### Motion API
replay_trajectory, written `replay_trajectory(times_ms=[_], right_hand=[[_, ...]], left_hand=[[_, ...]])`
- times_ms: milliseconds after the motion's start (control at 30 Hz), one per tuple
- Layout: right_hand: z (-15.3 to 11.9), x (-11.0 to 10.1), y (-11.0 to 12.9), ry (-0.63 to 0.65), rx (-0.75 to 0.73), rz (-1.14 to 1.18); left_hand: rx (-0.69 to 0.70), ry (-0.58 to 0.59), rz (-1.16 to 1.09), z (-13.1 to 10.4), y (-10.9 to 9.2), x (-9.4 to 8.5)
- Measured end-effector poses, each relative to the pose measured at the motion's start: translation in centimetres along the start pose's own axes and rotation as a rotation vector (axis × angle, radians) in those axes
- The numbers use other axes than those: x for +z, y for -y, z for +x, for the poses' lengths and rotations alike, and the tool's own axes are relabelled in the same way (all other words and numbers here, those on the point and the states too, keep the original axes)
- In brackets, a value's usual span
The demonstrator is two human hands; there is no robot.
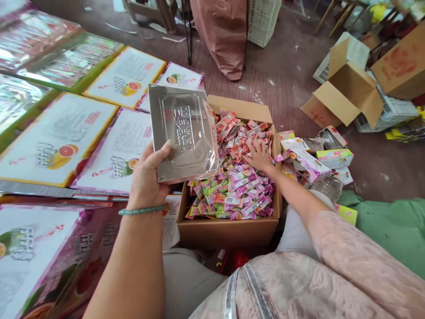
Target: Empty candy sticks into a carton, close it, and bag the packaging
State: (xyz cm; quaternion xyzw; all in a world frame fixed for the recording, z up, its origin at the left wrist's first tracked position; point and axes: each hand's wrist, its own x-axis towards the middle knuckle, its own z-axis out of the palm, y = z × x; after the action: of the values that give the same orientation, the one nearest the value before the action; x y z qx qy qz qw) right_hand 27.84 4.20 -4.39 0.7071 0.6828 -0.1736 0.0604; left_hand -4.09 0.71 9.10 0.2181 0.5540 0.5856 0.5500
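Left hand (150, 173) holds tray (184, 128) — sachets (242, 181) lie under right hand (259, 156).

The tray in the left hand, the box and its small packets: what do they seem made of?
The tray looks like thin, glossy plastic, judging by bright reflections and moulded lettering. The box seems matte cardboard: plain brown, with stiff-looking walls. The packets look slightly shiny, perhaps plastic film or foil, given their creases; I can't tell which.

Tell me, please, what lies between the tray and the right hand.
In the head view, sachets lie in the carton between the tray and right hand.
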Motion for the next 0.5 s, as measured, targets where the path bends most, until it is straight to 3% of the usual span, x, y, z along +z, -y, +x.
replay_trajectory(times_ms=[100,233,367,500], right_hand=[[1.2,1.0,0.6,0.007,0.047,-0.005],[0.9,-2.8,1.1,0.144,0.067,0.064],[-4.4,-6.8,2.3,0.001,-0.124,0.357],[-11.9,-8.5,3.4,-0.186,-0.26,0.66]], left_hand=[[-0.016,0.119,0.038,-0.4,0.3,0.5],[-0.041,0.161,-0.021,-0.7,0.2,1.7],[-0.062,0.197,-0.083,-1.9,0.7,3.5],[-0.082,0.373,0.007,-5.2,3.1,5.4]])
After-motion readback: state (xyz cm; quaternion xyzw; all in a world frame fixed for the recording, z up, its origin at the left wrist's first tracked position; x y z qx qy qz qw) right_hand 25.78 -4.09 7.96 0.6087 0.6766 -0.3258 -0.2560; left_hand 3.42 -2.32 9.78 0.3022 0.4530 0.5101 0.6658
